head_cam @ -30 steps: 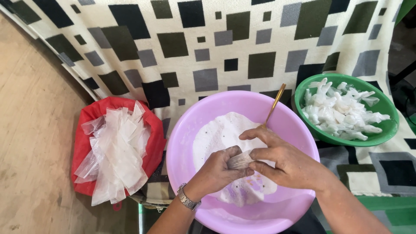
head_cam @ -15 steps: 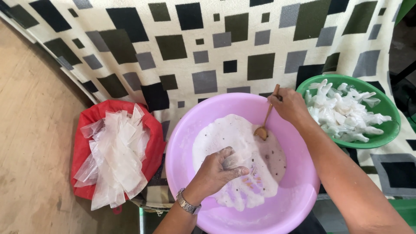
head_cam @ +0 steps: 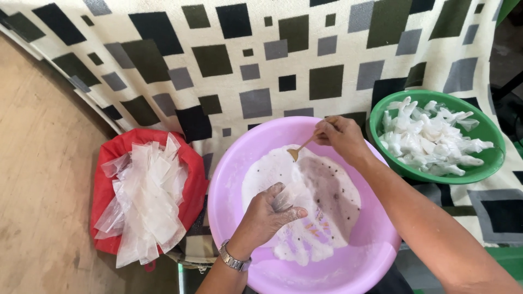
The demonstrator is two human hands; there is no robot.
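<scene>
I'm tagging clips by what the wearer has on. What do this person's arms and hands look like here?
Both forearms are bare, with no sleeves in view and no gloves. The left hand has a silver metal-link wristwatch at the wrist. The right hand shows no watch or bracelet; rings cannot be made out.

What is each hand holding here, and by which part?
Right hand pinches a small wooden spoon by its handle's upper end. Left hand grips a small clear plastic bag at its mouth, over the purple basin.
</scene>
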